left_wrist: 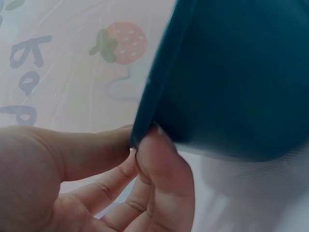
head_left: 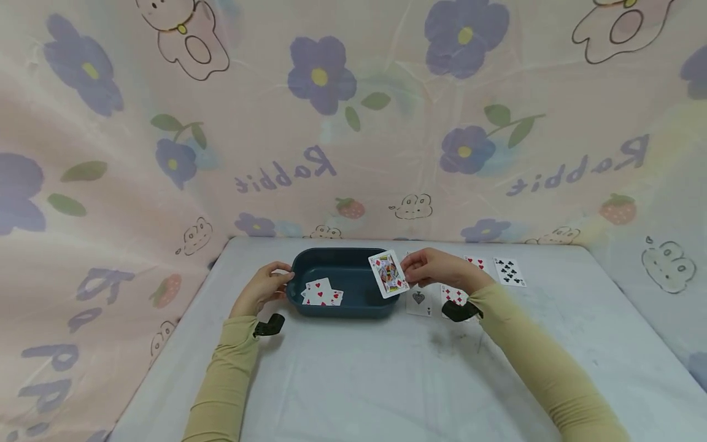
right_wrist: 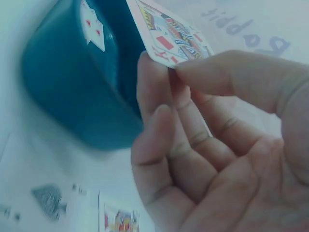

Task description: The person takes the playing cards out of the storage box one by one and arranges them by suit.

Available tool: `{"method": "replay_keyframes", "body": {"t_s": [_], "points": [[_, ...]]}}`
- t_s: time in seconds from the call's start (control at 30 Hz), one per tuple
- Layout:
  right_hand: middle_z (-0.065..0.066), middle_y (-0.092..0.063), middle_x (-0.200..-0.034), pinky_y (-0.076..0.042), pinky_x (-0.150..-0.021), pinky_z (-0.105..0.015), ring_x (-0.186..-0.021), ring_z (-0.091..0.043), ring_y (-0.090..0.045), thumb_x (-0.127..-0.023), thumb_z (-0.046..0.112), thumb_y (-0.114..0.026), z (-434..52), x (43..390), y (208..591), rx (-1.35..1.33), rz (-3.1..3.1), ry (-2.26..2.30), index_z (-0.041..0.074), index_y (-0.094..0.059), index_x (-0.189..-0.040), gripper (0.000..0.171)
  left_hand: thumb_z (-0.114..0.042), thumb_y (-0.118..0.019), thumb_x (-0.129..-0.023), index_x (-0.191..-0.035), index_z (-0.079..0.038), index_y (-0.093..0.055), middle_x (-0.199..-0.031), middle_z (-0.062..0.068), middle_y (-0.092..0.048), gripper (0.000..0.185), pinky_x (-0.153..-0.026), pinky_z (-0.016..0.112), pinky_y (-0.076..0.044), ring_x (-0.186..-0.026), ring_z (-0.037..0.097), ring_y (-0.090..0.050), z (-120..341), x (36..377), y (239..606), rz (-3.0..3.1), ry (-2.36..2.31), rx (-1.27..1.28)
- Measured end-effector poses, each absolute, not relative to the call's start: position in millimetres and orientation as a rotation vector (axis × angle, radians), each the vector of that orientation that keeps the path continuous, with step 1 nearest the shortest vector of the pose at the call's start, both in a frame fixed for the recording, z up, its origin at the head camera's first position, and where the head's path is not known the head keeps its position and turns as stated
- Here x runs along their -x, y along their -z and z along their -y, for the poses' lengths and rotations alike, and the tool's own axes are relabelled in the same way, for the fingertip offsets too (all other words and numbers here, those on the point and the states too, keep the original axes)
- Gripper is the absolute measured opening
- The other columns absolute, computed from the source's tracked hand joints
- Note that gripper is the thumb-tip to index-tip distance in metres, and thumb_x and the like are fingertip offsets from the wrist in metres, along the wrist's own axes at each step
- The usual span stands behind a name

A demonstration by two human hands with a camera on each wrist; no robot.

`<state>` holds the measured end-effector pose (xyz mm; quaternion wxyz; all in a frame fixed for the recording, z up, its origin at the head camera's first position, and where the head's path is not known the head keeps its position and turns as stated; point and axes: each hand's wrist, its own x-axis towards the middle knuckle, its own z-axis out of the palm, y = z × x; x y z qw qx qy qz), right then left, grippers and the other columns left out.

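Note:
My left hand [head_left: 263,286] pinches the left rim of a dark teal oval basin [head_left: 345,312], thumb on one side and a finger on the other in the left wrist view. Between thumb and fingers my right hand [head_left: 433,268] holds a playing card, the king of diamonds [head_left: 389,274], by its corner. The card is tilted, face showing, over the basin's right end. Inside the basin, several cards with red hearts [head_left: 318,293] lie overlapping at the left. An ace of spades [head_left: 418,301] lies on the table just right of the basin.
More face-up cards lie on the white table [head_left: 342,380] at the right: a diamonds card [head_left: 453,294] partly under my right wrist, a hearts card [head_left: 475,262] and a clubs card [head_left: 509,272]. A patterned curtain [head_left: 353,147] hangs behind the table and along its sides.

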<state>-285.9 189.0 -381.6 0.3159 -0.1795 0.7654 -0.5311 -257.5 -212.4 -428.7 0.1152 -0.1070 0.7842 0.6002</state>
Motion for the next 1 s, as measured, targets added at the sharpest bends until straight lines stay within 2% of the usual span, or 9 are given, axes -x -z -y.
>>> {"method": "replay_keyframes", "body": {"t_s": [0.2, 0.67, 1.0], "points": [[-0.006, -0.067, -0.088, -0.05, -0.07, -0.032, -0.079, -0.019, -0.062, -0.091, 0.005, -0.063, -224, 266, 394, 0.469, -2.032, 1.428, -0.004, -0.056, -0.107, 0.019, -0.017, -0.058, -0.097, -0.127, -0.003, -0.049, -0.099, 0.017, -0.058, 0.034, -0.063, 0.028, -0.05, -0.072, 0.018, -0.055, 213, 257, 428, -2.296, -1.754, 0.304], [0.0, -0.064, -0.08, -0.049, -0.069, -0.03, -0.074, -0.012, -0.057, -0.092, 0.011, -0.061, -293, 219, 428, 0.306, -2.043, 1.483, 0.0, -0.057, -0.102, 0.015, -0.015, -0.058, -0.097, -0.125, -0.005, -0.051, -0.101, 0.016, -0.058, 0.03, -0.067, 0.031, -0.051, -0.075, 0.02, -0.056, 212, 257, 429, -2.297, -1.763, 0.295], [-0.007, -0.069, -0.083, -0.049, -0.065, -0.029, -0.073, -0.013, -0.06, -0.091, 0.011, -0.063, -312, 197, 441, 0.299, -2.042, 1.441, -0.005, -0.06, -0.104, 0.021, -0.018, -0.057, -0.098, -0.126, -0.006, -0.05, -0.098, 0.016, -0.06, 0.032, -0.066, 0.03, -0.051, -0.073, 0.019, -0.056, 212, 255, 428, -2.31, -1.745, 0.306]]}}
